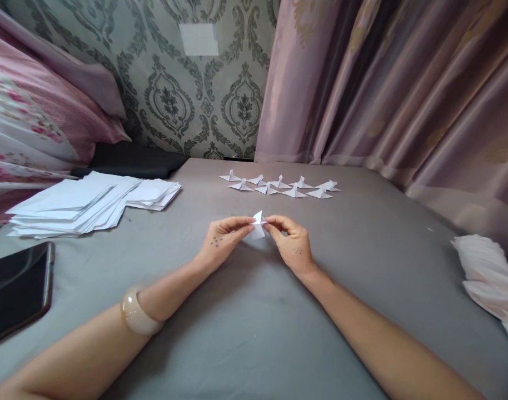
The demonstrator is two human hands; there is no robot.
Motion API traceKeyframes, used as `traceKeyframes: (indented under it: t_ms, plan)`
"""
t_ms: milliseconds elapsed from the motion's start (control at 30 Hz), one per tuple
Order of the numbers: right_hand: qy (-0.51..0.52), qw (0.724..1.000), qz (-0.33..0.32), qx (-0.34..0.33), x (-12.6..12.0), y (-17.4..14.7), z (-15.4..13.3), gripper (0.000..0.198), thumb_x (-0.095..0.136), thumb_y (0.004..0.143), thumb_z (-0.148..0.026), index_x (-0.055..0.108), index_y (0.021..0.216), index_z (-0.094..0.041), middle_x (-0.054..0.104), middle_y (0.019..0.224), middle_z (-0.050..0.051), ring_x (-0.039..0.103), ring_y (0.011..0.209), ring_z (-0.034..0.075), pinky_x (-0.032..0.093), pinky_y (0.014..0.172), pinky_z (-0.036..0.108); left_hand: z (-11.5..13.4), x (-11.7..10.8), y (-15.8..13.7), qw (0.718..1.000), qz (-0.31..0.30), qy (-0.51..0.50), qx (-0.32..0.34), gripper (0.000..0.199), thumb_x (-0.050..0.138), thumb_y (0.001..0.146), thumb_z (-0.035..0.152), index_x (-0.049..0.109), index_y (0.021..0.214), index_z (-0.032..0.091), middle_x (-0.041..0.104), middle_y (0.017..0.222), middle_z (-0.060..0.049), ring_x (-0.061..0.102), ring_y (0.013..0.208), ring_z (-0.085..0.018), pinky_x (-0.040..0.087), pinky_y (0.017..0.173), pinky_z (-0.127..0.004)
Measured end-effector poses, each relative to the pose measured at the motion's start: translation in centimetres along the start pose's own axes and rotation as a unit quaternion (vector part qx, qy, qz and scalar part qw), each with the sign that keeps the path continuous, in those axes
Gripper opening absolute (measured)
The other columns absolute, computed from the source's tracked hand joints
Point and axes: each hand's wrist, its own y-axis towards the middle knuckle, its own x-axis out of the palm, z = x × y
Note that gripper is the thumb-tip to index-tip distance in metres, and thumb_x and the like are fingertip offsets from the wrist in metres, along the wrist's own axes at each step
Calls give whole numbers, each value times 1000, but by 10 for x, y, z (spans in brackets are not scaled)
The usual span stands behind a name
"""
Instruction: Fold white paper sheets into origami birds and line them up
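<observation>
Between my two hands is a small folded white paper figure (258, 226), with one pointed tip standing up and a flat flap hanging below. My left hand (224, 236) pinches its left side between thumb and fingers. On the opposite side, my right hand (293, 240) pinches the right edge in the same way. Both hands are held just above the grey cloth, and the fingertips hide part of the folds. Beyond them, several similar folded paper figures (294, 191) stand in two rows.
Stacks of white paper sheets (70, 205) lie at the left, with smaller pieces (154, 191) beside them. A phone (18, 291) rests at the near left. A black folded item (137, 160) lies behind the paper. Crumpled pale cloth (487, 272) is at the right, near the curtains (362, 83).
</observation>
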Motion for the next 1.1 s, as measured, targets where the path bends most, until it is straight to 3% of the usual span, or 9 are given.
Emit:
traceKeyframes:
  t_ms: [200, 367, 633, 967, 1100]
  plan:
    - [-15, 999, -17, -42, -1, 1, -2, 9, 66, 80, -31, 69, 82, -22, 66, 83, 2, 62, 75, 15, 51, 74, 28, 0, 0, 0, 1000, -2, 9, 14, 19, 74, 72, 33, 76, 86, 21, 73, 85, -4, 63, 80, -17, 47, 78, -28]
    - [-26, 995, -31, -86, -1, 0, -5, 6, 63, 83, -27, 65, 81, -22, 61, 87, 2, 60, 77, 13, 48, 69, 26, 3, -1, 0, 996, 3, 60, 64, 13, 72, 74, 33, 75, 78, 21, 66, 84, -3, 57, 78, -15, 43, 72, -25]
    - [-62, 992, -73, -79, -2, -3, -8, 11, 57, 87, -33, 64, 86, -24, 66, 83, 1, 60, 80, 16, 48, 78, 30, 11, 2, -3, 997, -23, 68, 36, 19, 67, 78, 37, 71, 78, 18, 66, 79, -3, 55, 74, -14, 42, 71, -25]
    - [-32, 992, -105, -56, -1, -4, -15, 10, 56, 82, -29, 62, 80, -22, 66, 78, 1, 60, 75, 15, 49, 76, 31, 9, 1, -3, 997, -59, 46, 10, 25, 68, 77, 40, 65, 73, 16, 62, 70, -2, 53, 65, -12, 42, 62, -24]
    - [-4, 993, -111, -29, -1, -5, -16, 7, 57, 79, -26, 63, 79, -22, 66, 76, 0, 60, 73, 14, 49, 76, 30, 9, 2, -3, 997, -54, 47, 13, 22, 70, 75, 37, 63, 74, 17, 63, 76, -2, 55, 70, -13, 44, 67, -25]
